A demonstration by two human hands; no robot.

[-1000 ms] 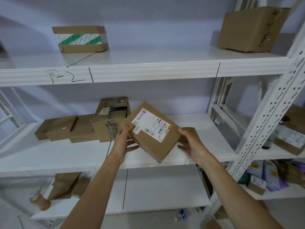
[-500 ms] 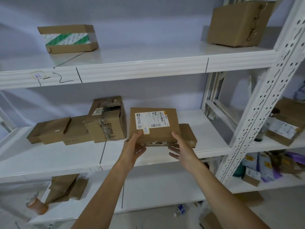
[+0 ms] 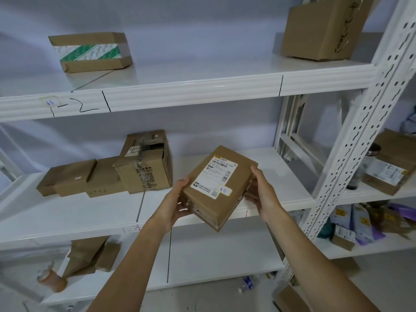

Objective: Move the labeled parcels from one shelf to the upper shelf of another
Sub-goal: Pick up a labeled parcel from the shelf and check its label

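Note:
A brown cardboard parcel point(image 3: 227, 199) with a white shipping label and a small yellowish sticker is held tilted in front of the middle shelf point(image 3: 281, 199). My left hand point(image 3: 177, 203) grips its left side, and my right hand point(image 3: 262, 192) holds its right side. A second flat box seems stacked under it, mostly hidden. The upper shelf point(image 3: 202, 86) runs above, marked with handwriting at its left front edge.
A green-taped box point(image 3: 90, 52) and a big carton point(image 3: 324, 28) sit on the upper shelf. Several brown boxes point(image 3: 144, 167) lie at the middle shelf's left. A perforated white post point(image 3: 360, 122) divides off a right-hand rack holding labeled parcels point(image 3: 389, 167).
The parcel has come off the middle shelf and rotated from level to tilted, its label now turned lengthwise. Both hands shifted to its sides. The small box behind it is no longer seen.

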